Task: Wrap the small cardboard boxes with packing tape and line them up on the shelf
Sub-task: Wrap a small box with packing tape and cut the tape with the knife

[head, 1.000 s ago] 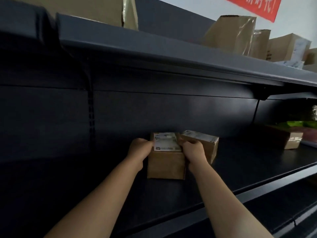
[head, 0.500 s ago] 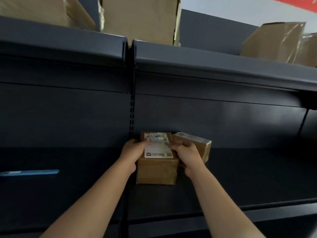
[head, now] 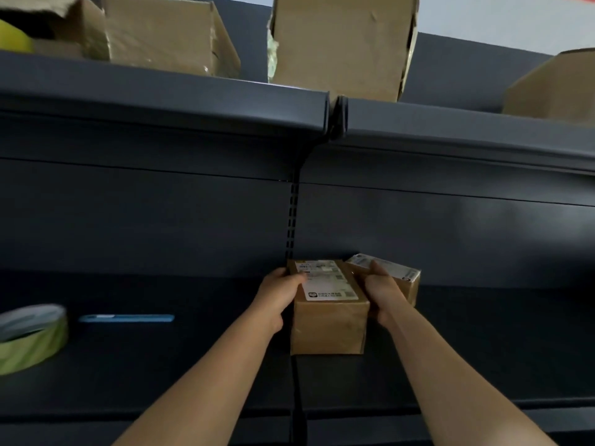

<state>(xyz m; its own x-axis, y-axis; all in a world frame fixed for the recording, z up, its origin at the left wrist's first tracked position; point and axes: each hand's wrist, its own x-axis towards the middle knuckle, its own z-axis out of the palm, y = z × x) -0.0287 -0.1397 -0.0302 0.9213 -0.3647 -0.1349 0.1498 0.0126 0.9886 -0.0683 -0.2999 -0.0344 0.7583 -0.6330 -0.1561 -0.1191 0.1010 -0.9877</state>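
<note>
Seating the front box on the shelf. My read is that the step in hand is lining up, not taping.

The box stands upright on the shelf deck over the seam between two shelf sections, label side up. The left grip is wrapped on its left top edge, fingers curled onto the label. The right grip clamps the right top edge, wedged between this box and the rear box, with one finger lying on the rear box's top.

The rear box sits just behind and to the right, close to the back panel and skewed relative to the front one, so there's no straight row yet. I can't confirm tape on either box, too dim.

The tape roll lies well apart near the shelf's left end. A blue flat item is between it and the boxes; I can't tell what it is. Larger cartons stand on the upper shelf.

Next move, as I judge it: square the front box to the shelf's front edge, turn the rear box parallel, then let go with both. Risk: pulling the right grip out of the gap could drag the rear box more askew.
</note>
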